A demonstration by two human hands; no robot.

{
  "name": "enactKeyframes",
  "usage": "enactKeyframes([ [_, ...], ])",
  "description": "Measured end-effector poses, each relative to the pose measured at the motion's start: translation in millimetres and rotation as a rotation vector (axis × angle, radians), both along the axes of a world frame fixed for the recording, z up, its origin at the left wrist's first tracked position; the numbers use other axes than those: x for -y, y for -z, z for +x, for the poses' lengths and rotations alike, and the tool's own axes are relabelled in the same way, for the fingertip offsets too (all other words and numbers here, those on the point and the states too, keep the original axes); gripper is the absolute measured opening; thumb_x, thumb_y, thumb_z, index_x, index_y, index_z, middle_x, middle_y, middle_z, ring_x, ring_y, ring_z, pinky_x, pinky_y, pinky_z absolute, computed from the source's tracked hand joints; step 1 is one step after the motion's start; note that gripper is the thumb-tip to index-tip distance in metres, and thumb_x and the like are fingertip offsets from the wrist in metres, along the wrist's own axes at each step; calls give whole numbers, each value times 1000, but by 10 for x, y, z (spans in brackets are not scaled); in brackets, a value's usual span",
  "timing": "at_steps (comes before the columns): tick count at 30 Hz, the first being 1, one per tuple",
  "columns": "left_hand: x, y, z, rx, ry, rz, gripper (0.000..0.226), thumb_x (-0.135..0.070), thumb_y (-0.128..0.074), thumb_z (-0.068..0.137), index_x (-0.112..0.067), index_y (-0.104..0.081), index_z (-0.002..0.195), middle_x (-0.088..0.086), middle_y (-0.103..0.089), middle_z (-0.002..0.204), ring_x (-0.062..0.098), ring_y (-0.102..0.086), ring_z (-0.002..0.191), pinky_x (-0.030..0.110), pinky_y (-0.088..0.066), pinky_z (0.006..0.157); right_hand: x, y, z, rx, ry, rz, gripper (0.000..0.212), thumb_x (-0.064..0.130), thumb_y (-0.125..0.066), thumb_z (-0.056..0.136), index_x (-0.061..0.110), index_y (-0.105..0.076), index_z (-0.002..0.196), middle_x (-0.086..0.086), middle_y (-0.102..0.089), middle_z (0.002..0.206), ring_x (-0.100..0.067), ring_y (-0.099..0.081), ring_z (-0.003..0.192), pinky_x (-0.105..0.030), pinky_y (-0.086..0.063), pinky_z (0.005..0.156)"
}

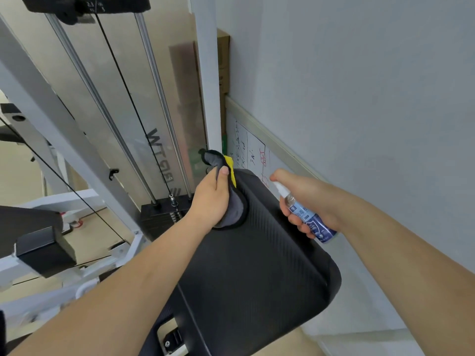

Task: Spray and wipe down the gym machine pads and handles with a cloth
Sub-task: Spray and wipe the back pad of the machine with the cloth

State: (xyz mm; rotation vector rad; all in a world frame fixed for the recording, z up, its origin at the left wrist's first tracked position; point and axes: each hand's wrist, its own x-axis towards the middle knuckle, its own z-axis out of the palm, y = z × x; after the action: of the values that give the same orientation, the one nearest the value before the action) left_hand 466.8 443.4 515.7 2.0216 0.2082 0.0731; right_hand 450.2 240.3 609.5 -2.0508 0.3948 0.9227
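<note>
Grey wall [359, 73] fills the right of frame; white frame [46, 116] and cable [133, 109] upper left. Black pad [257, 265] centre. Left hand [210, 199] grips a grey-yellow cloth [232, 204] at the pad's top edge. Right hand [308, 201] is curled round a spray bottle [308, 217], forefinger on nozzle, over the pad's right side.

Scribbled whiteboard [246, 147] stands against grey wall [359, 98].

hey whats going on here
A person is cleaning a gym machine's black pad. The left hand grips a grey and yellow cloth against the pad's far left edge. The right hand holds a small spray bottle over the pad's right side, forefinger on its top. No spray is visible.
</note>
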Motion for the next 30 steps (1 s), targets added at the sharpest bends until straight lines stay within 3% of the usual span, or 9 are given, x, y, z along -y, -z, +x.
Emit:
enactKeyframes([
  [4,74,-15,18,63,39,-21,37,-41,-34,111,-16,-61,108,1,-66,107,17,-58,103,30,-36,84,31,-9,-18,5,38,45,66,70,-49,92,14,-52,58,-7,-52,56,-20,-44,40,-24,-42,49],
  [9,102,-56,48,51,17,-1,38,-40,-34,111,-14,-61,106,3,-66,109,27,-59,112,32,-38,86,2,-57,-94,44,110,60,81,91,-55,81,13,-54,59,-9,-54,56,-21,-46,41,-26,-43,49],
  [12,269,-168,-49,287,227,305,41,-37,-35,109,-13,-68,113,4,-67,120,32,-54,127,40,-36,111,19,-75,-174,59,152,95,86,96,-50,80,12,-53,59,-10,-52,54,-22,-43,40,-25,-40,48],
  [15,240,-154,-47,485,586,683,39,-38,-36,105,-21,-71,101,-5,-68,103,19,-58,111,51,-23,122,86,-95,-307,54,177,115,86,96,-51,79,13,-55,58,-10,-52,53,-22,-43,39,-25,-38,47],
  [18,221,-251,164,304,412,761,45,-39,-32,106,-20,-72,100,0,-69,101,25,-61,107,48,-26,118,174,-167,-479,53,212,151,81,90,-51,85,13,-56,58,-9,-53,54,-21,-44,40,-24,-41,47],
  [20,445,-285,11,321,377,803,44,-37,-34,106,-20,-73,94,-2,-70,96,24,-62,104,50,-28,117,221,-225,-588,57,249,229,78,86,-52,88,13,-58,61,-10,-54,56,-21,-46,41,-26,-42,48],
  [25,365,-82,-725,677,785,605,33,-29,-45,106,-18,-71,122,-4,-64,137,18,-53,134,51,-17,126,262,-334,-834,75,377,457,71,77,-56,92,9,-66,74,-13,-56,60,-26,-49,47,-32,-47,53],
  [27,161,7,-462,620,624,578,37,-28,-42,107,-14,-66,131,5,-56,149,25,-42,146,57,-19,125,242,-331,-942,88,384,495,66,69,-54,97,6,-67,85,-17,-57,65,-29,-53,50,-36,-50,57],
  [30,256,10,-204,319,201,329,44,-30,-35,110,-18,-53,148,7,-40,161,28,-19,157,63,-14,124,155,-247,-1094,110,367,520,53,55,-52,104,4,-67,103,-18,-63,76,-32,-62,60,-41,-58,62],
])
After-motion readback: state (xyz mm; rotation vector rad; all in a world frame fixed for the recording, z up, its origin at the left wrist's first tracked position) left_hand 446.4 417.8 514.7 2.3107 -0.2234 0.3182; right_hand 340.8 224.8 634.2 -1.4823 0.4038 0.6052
